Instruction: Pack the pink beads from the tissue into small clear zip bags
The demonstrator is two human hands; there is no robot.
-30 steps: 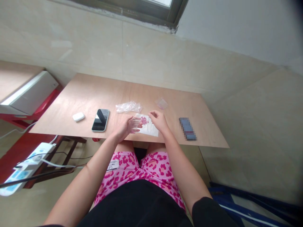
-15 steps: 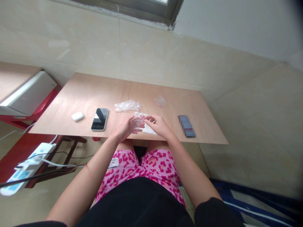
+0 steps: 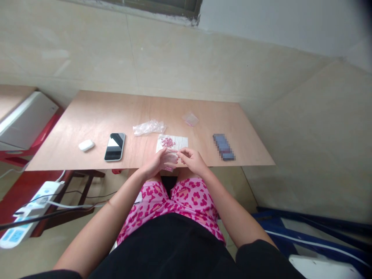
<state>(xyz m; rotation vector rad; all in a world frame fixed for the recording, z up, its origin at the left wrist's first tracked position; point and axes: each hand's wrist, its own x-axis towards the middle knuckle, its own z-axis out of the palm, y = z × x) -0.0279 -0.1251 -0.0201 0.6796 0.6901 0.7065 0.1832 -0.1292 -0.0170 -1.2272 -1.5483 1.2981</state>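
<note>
A small clear plastic bag (image 3: 171, 158) with pink beads (image 3: 168, 169) in its lower end hangs between my hands at the table's near edge. My left hand (image 3: 154, 166) is closed around the bag's left side. The thumb and fingers of my right hand (image 3: 192, 159) pinch its upper right edge; whether they also hold a bead is too small to see. Just beyond my hands, several loose pinkish-red beads (image 3: 167, 142) lie on a white sheet (image 3: 181, 142).
On the wooden table (image 3: 151, 106) lie crumpled clear plastic bags (image 3: 149, 127), a small clear packet (image 3: 190, 119), a phone (image 3: 115, 147), a white earbud case (image 3: 86, 145) and a pixelated dark phone-like object (image 3: 224, 147). A power strip (image 3: 35, 213) with cables rests at lower left.
My hands and the bag have drawn back towards my body, off the white sheet. The pile of loose beads, mostly covered before, now shows. The camera view has shifted slightly.
</note>
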